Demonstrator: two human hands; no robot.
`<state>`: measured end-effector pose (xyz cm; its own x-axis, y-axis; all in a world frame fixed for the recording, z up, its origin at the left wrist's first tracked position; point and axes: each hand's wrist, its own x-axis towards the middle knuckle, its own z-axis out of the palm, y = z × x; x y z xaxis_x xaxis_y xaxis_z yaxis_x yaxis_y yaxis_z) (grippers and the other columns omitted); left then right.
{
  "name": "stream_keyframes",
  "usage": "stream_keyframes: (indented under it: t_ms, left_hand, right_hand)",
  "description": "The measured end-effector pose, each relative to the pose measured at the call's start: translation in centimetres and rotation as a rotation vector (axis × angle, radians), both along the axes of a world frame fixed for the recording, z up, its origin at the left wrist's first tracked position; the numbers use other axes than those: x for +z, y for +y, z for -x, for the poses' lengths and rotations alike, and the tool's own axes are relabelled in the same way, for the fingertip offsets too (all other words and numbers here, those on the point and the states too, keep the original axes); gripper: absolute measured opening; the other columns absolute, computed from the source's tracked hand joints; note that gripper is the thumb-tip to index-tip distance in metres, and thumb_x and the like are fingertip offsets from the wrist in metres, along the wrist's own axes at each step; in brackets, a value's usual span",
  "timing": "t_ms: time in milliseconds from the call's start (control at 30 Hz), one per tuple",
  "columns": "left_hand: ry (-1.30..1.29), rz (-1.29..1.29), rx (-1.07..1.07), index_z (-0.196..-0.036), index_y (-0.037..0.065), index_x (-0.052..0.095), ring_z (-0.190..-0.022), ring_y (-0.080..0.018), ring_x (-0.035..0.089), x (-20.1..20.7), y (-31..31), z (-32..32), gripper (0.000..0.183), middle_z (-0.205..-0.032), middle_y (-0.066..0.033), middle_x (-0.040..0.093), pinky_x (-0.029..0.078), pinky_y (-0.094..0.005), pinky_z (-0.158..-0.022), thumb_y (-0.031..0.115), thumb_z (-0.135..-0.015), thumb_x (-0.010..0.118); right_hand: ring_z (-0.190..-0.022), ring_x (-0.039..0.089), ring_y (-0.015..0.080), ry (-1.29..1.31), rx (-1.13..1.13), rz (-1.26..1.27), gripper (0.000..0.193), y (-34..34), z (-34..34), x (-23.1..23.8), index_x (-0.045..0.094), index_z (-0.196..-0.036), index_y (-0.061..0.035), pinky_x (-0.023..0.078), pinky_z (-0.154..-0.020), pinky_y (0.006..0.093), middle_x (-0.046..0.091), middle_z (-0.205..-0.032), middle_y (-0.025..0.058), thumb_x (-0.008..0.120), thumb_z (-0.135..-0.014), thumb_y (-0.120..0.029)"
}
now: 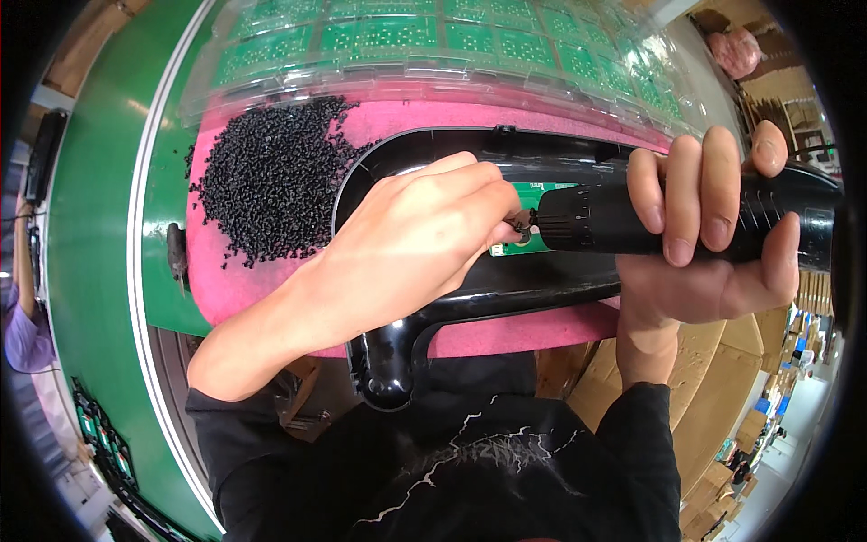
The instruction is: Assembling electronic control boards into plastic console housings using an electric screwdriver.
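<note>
My right hand (704, 217) is wrapped round a black electric screwdriver (596, 219), which lies nearly level with its nose pointing left. Its tip meets a small green circuit board (528, 247) set inside a glossy black plastic housing (470, 312). Reaching in from the left, my left hand (433, 212) has thumb and fingertips pinched together right at the screwdriver's tip. Something small and dark shows between those fingertips; its kind is not clear. The left hand covers part of the board and housing. A stubby arm of the housing overhangs the mat's near edge.
A heap of small black screws (271, 176) lies on a pink mat (221, 294) at left. Beyond it, a clear plastic tray (361, 68) holds several green boards. A green conveyor surface (95, 253) runs along the left. Cardboard (704, 370) stands at lower right.
</note>
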<state>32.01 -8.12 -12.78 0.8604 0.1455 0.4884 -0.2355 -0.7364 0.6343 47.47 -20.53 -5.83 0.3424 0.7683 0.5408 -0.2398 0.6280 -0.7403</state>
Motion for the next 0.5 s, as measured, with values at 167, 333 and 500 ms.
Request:
stream_keyframes:
  t_ms: [167,333,500]
  left_hand:
    - [-0.052,0.074,0.004,-0.09,-0.002,0.063,-0.075,-0.0312,0.061,-0.2,-0.4,-0.4,0.016,-0.08,-0.0131,0.062,0.05,-0.038,-0.065,-0.002,-0.078,0.073]
    - [-0.072,0.094,-0.013,-0.09,-0.002,0.065,-0.076,-0.0252,0.064,0.7,-0.6,-1.3,0.02,-0.084,-0.0107,0.067,0.052,-0.0345,-0.066,0.001,-0.075,0.078]
    - [-0.016,0.259,-0.048,-0.09,-0.002,0.067,-0.081,-0.0226,0.067,0.8,-1.6,-0.7,0.018,-0.087,-0.0103,0.07,0.053,-0.0319,-0.069,0.002,-0.076,0.078]
  right_hand:
    - [-0.054,0.045,0.0075,-0.019,0.008,-0.026,0.035,-0.9,-1.0,0.0,0.049,-0.116,-0.0105,0.04,-0.061,0.027,0.048,-0.071,-0.0044,0.054,-0.094,-0.037]
    - [-0.055,0.048,0.0084,-0.099,0.01,-0.034,0.038,-2.2,-1.4,0.6,0.049,-0.12,-0.0105,0.041,-0.062,0.0272,0.05,-0.073,-0.004,0.058,-0.093,-0.036]
    - [-0.055,0.049,0.0086,0.043,-0.069,-0.033,0.04,-3.0,0.1,-0.6,0.048,-0.121,-0.0123,0.041,-0.062,0.0271,0.051,-0.072,-0.0039,0.059,-0.092,-0.038]
